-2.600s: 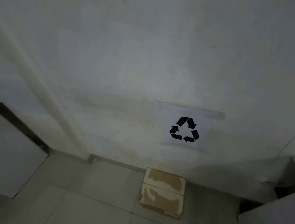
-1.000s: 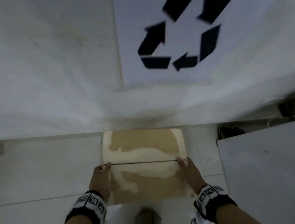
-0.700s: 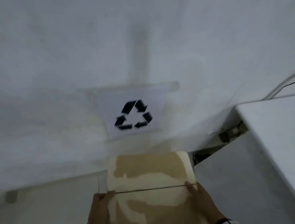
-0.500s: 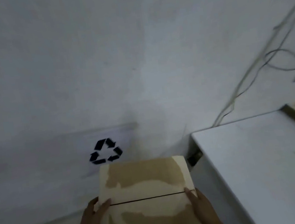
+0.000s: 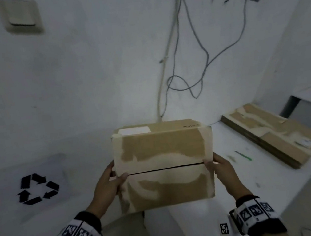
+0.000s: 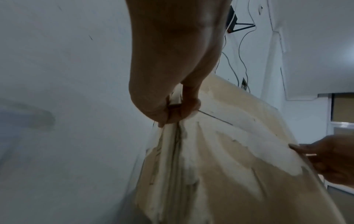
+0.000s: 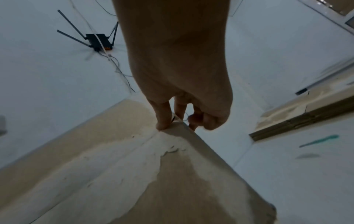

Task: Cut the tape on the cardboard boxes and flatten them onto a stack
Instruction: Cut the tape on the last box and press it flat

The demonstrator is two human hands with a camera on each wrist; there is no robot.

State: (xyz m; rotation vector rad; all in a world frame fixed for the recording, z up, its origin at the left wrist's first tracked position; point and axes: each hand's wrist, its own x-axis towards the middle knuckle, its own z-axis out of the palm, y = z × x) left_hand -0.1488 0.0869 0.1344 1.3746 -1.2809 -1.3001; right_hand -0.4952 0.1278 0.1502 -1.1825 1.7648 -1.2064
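Observation:
A closed cardboard box (image 5: 165, 164) with torn, patchy top flaps and a dark seam across its middle hangs in the air in front of me. My left hand (image 5: 107, 182) grips its left edge at the seam, thumb on top. My right hand (image 5: 218, 166) grips the right edge the same way. In the left wrist view the left hand (image 6: 172, 112) pinches the box (image 6: 220, 166) edge. The right wrist view has the thumb of the right hand (image 7: 172, 119) on the box (image 7: 134, 174) top and fingers curled over the side. A stack of flattened cardboard (image 5: 272, 133) lies on the white table (image 5: 249, 180) at right.
A green stick-like tool (image 5: 243, 155) lies on the table between box and stack. A recycling sign (image 5: 37, 189) is stuck low on the white wall. Cables (image 5: 183, 64) hang down the wall above the box, and a light switch (image 5: 20, 14) is at top left.
Both hands took the box off the floor under the recycling sign and raised it; it now hangs higher and farther right, beside the table with the flattened stack.

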